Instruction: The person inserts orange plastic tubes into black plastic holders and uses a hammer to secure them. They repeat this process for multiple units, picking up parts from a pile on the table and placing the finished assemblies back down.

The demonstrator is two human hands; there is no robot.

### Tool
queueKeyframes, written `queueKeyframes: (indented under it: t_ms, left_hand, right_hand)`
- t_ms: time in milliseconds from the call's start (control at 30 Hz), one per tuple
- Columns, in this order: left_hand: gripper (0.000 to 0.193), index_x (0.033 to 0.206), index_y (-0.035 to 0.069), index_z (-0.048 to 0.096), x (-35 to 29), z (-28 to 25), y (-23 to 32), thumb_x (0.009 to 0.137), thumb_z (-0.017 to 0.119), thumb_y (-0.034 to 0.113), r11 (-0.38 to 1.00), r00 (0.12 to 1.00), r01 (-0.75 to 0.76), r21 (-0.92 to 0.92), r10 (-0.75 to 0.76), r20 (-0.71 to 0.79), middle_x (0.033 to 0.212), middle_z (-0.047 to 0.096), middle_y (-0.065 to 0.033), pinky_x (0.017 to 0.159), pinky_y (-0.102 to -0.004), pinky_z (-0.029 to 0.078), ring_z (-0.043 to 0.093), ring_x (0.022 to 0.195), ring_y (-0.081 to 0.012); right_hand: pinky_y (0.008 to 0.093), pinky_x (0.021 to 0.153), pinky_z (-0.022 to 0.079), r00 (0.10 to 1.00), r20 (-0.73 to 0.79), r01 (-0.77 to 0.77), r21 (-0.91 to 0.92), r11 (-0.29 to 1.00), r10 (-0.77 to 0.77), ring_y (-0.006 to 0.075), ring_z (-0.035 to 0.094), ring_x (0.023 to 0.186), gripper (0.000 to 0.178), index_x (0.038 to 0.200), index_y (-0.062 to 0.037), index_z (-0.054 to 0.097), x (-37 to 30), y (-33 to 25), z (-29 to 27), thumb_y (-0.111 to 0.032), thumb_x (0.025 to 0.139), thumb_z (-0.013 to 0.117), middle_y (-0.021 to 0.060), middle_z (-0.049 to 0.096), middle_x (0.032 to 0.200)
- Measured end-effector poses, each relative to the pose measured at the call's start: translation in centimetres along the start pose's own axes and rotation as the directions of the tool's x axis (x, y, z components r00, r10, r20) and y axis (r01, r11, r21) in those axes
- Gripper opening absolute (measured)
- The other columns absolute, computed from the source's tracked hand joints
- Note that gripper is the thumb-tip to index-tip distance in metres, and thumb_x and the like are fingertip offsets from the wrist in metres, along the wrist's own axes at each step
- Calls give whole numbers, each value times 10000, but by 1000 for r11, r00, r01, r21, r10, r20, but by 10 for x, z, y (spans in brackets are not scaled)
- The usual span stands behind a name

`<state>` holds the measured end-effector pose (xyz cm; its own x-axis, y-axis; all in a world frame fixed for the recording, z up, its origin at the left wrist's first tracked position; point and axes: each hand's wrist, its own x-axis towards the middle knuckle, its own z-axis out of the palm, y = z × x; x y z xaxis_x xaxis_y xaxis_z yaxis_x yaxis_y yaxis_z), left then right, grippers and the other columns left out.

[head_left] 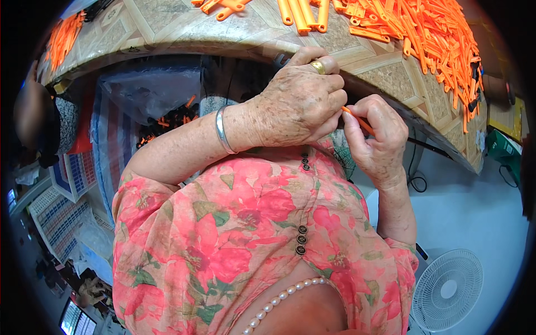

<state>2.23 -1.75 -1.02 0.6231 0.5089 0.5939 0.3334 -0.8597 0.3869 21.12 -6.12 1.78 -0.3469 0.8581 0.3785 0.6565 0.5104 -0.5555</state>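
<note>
My left hand point(304, 100), with a ring and a bangle, is curled closed in front of the table edge. Its fingertips point away from me, so whatever they grip is hidden. Close beside it, my right hand point(377, 134) pinches a slim orange plastic handle point(364, 124) between thumb and fingers. One end of that handle reaches to the left hand's fingers; I cannot tell whether it touches them. Beyond my hands, several similar orange handles point(301, 14) lie in a row on the table point(371, 64).
A big heap of orange handles point(427, 42) covers the table's right side; a smaller bunch point(64, 39) lies far left. Below the edge, a plastic-lined container point(120, 95) holds black and orange pieces point(173, 120). A white fan point(448, 289) stands lower right. Another person's arm point(33, 109) shows at left.
</note>
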Motion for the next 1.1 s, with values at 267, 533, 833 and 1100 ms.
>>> queueKeyframes:
  t_ms: [267, 533, 833, 1100]
  left_hand:
    - [255, 895, 64, 627, 2, -9, -9, 718, 748, 203, 998, 997, 39, -40, -35, 74, 825, 579, -75, 1001, -464, 403, 591, 892, -252]
    - [273, 905, 68, 653, -3, -12, -12, 801, 761, 296, 993, 986, 94, -68, -83, 143, 749, 590, -61, 981, -459, 419, 605, 806, -267]
    - [238, 823, 70, 622, -1, -13, -9, 773, 763, 256, 998, 996, 32, -55, -27, 79, 726, 569, -64, 878, -421, 450, 594, 789, -259]
    - [332, 904, 15, 637, 5, -49, -1, 784, 765, 298, 941, 834, 296, -163, -172, 524, 791, 618, -133, 702, -431, 500, 632, 794, -349]
  right_hand:
    - [315, 569, 475, 957, 97, -287, 180, 941, 273, 191, 608, 608, 106, 807, -14, 612, 2, 5, -7, -19, 783, 715, 80, 609, 701]
    - [241, 569, 462, 854, 259, -516, 308, 799, 451, 57, 583, 631, 93, 818, 0, 627, 3, 9, -12, -49, 835, 704, 29, 646, 705]
    - [293, 555, 458, 930, 267, -312, 209, 927, 253, 131, 592, 602, 74, 793, 4, 610, 9, 4, -13, -28, 825, 667, 76, 614, 685]
    - [326, 604, 522, 940, 64, 339, -57, 939, -336, 217, 632, 709, 163, 843, -65, 642, -3, 11, -2, -54, 716, 744, 64, 637, 811]
